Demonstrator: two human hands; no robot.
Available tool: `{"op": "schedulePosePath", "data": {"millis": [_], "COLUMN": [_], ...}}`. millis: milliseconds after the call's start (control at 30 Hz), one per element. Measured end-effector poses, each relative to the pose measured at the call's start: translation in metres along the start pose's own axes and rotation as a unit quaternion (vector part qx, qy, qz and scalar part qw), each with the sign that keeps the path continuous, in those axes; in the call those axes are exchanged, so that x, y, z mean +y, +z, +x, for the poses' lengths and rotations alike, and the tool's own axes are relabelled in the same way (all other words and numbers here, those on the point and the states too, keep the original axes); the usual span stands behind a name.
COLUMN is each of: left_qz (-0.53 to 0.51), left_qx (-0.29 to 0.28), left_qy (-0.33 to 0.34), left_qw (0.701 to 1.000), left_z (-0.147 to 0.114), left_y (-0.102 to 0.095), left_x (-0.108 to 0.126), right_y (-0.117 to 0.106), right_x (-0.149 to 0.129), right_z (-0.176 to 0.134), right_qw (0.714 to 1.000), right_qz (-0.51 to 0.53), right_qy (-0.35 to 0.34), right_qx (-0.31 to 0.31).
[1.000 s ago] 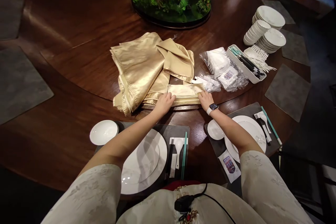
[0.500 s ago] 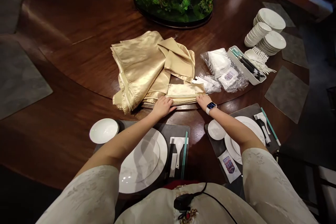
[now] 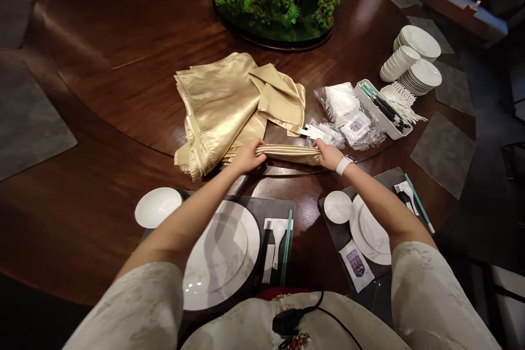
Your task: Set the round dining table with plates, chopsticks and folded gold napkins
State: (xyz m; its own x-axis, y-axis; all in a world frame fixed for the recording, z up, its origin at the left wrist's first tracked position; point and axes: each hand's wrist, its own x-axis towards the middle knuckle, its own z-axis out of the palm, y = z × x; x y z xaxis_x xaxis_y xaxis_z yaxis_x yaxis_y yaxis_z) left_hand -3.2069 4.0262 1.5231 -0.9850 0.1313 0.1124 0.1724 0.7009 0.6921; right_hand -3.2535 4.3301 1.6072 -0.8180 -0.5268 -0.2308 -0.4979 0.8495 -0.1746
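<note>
A gold cloth napkin (image 3: 290, 154), pleated into a narrow strip, is stretched between my two hands just above the dark wooden table (image 3: 102, 202). My left hand (image 3: 249, 155) is closed on its left end, and my right hand (image 3: 328, 154) pinches the right end. Behind and to the left lies a loose pile of gold napkins (image 3: 221, 93), with one folded napkin (image 3: 283, 95) crumpled over its right side. White paper-wrapped packets in clear plastic (image 3: 344, 104) lie just beyond my right hand.
Nearer me are two place settings: a large plate (image 3: 250, 284) with a bowl (image 3: 158, 206), and a plate (image 3: 371, 229) on the right. A cutlery box (image 3: 383, 108), stacked dishes (image 3: 420, 76) and a green plant centrepiece (image 3: 270, 0) stand farther back.
The pleated napkin has come up off the table surface and turned, its folds now gathered between my hands. Both hands went from pressing on it to gripping its ends.
</note>
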Motion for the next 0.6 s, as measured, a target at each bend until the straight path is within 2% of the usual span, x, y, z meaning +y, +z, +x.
{"op": "schedulePosePath", "data": {"millis": [67, 133, 200, 233, 333, 467, 533, 600], "left_qz": [-0.088, -0.131, -0.12, -0.098, -0.008, 0.041, 0.05, 0.088], "left_qx": [0.007, 0.004, -0.015, -0.03, -0.091, -0.142, -0.116, -0.026], "left_qy": [0.004, -0.008, -0.027, -0.033, -0.042, -0.076, -0.068, -0.037], "left_qw": [0.996, 0.991, 0.992, 0.994, 0.995, 0.986, 0.99, 0.995], "left_z": [0.013, 0.03, 0.05, 0.061, 0.094, 0.12, 0.122, 0.114], "left_y": [-0.031, -0.055, -0.066, -0.065, -0.04, 0.01, 0.027, 0.038], "left_x": [0.004, 0.011, 0.018, 0.02, 0.02, 0.014, 0.015, 0.021], "right_y": [0.008, 0.025, 0.048, 0.06, 0.09, 0.104, 0.103, 0.101], "right_x": [0.003, 0.001, -0.005, -0.008, -0.012, 0.003, 0.014, 0.022], "right_z": [-0.014, -0.023, -0.024, -0.023, -0.013, -0.002, 0.002, 0.005], "right_qw": [0.994, 0.974, 0.951, 0.944, 0.944, 0.964, 0.963, 0.948], "right_qz": [0.086, 0.165, 0.217, 0.234, 0.259, 0.248, 0.264, 0.316], "right_qy": [-0.062, -0.138, -0.2, -0.217, -0.201, -0.095, -0.043, -0.001], "right_qx": [0.037, 0.076, 0.093, 0.089, 0.051, -0.014, -0.033, -0.048]}}
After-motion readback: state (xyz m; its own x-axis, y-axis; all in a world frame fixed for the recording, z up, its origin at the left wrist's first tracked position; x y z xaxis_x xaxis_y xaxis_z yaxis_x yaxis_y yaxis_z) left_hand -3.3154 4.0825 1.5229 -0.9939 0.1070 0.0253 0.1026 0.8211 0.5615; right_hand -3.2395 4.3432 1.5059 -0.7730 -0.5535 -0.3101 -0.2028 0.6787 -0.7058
